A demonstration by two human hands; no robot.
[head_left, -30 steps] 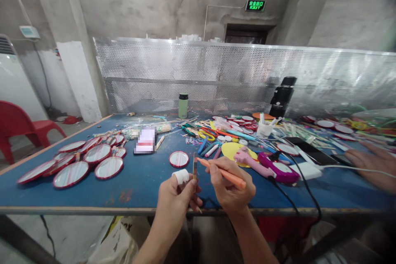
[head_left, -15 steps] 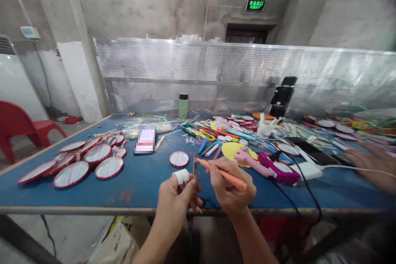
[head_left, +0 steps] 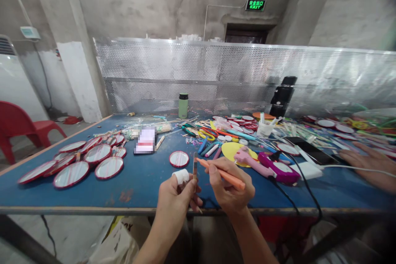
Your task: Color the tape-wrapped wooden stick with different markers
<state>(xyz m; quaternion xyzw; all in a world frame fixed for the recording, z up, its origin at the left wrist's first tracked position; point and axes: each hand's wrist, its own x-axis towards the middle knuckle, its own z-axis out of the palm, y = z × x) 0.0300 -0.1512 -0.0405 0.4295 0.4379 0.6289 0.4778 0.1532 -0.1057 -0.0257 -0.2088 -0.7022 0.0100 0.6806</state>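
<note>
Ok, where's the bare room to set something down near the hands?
Bare blue tabletop lies between the left hand and the red-rimmed discs piled at the left, bordered by the phone behind and the front edge. Crowded: beyond the right hand, with markers, yellow disc and pink tool.

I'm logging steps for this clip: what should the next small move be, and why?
Probably a short stroke of the orange marker along the stick. The right hand grips the marker with its tip pointed at the stick's upper part, while the left hand holds the stick roughly upright. Whether the tip touches it, I can't tell.
</note>
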